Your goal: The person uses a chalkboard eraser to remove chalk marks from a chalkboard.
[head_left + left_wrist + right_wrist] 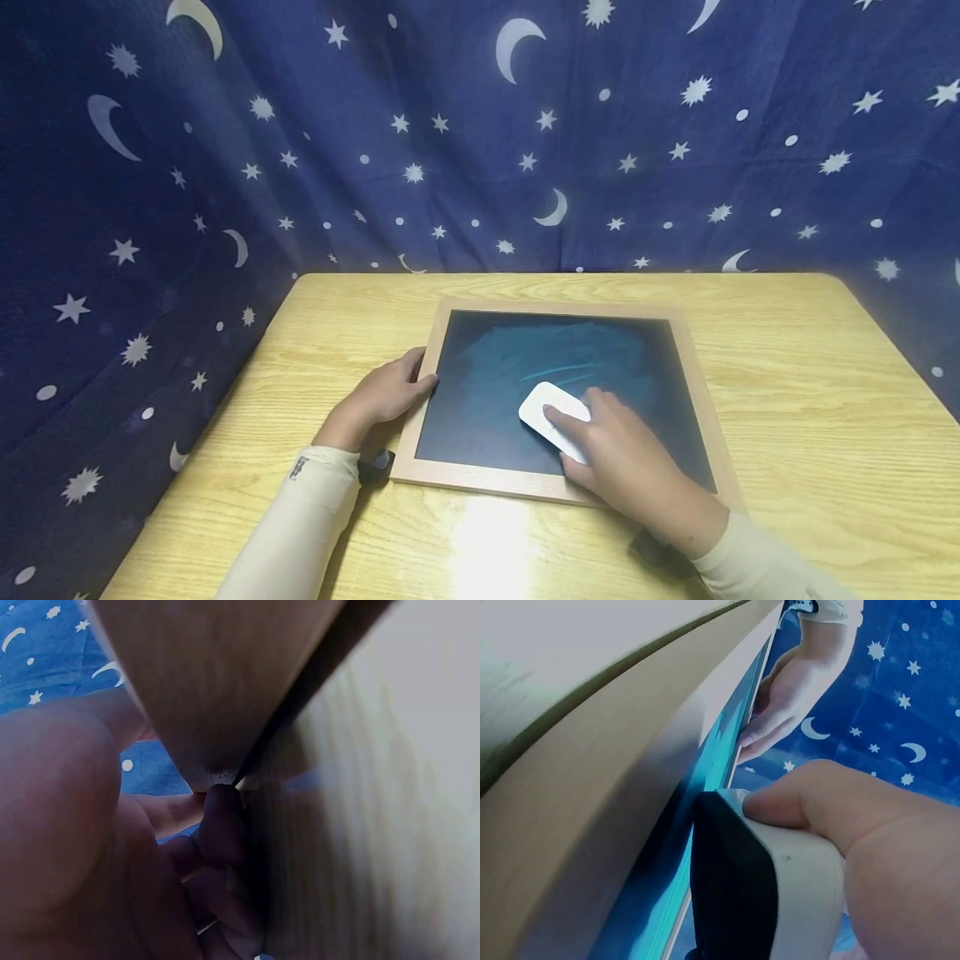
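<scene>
A small chalkboard [480, 417] with a light wooden frame [495, 485] lies on the table, its dark surface smeared with blue-green chalk. My left hand [390, 390] holds the frame's left side, thumb over the top of the rail and fingers curled at its outer edge. In my right hand [622, 454] is a board eraser [546, 402], white on top with a black pad [731, 885] beneath. The fingers and thumb grip its sides, and it sits on the lower middle of the board. A few brighter chalk streaks [562, 372] show just beyond the eraser.
The yellow wood-grain table [810, 375] extends around the board on all sides. A dark blue curtain [450, 125] with moons and stars hangs behind it and along the left. A dark wrist strap [377, 467] sits near the frame's lower left corner.
</scene>
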Demonstrator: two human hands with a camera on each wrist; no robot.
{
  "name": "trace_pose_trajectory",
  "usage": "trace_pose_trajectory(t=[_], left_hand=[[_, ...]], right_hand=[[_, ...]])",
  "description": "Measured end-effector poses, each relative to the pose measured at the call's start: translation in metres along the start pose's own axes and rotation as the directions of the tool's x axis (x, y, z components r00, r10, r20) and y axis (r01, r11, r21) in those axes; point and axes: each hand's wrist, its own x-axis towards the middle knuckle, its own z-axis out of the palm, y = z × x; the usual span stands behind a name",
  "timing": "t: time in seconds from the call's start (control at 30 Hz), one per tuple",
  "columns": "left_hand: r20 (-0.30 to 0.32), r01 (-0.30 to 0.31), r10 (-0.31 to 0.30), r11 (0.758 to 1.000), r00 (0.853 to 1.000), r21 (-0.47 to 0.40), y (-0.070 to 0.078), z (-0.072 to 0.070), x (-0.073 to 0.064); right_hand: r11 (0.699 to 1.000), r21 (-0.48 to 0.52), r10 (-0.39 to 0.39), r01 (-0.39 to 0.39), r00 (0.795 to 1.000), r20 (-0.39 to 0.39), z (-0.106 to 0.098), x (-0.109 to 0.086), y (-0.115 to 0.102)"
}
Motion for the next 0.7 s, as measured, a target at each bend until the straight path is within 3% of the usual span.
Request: trace_pose_trajectory(t=[0.27,0.7], left_hand=[[-0.006,-0.006,0.006,1.0,1.0,0.003,0.002,0.0,0.0],[-0.003,0.0,0.0,1.0,1.0,-0.008,0.002,0.0,0.0]], right_hand=[[0.999,-0.012,0.048,-0.048,0.999,0.008,-0.001,0.0,0.009],[0.986,-0.013,0.165,-0.165,0.986,0.026,-0.012,-0.006,0.05]])
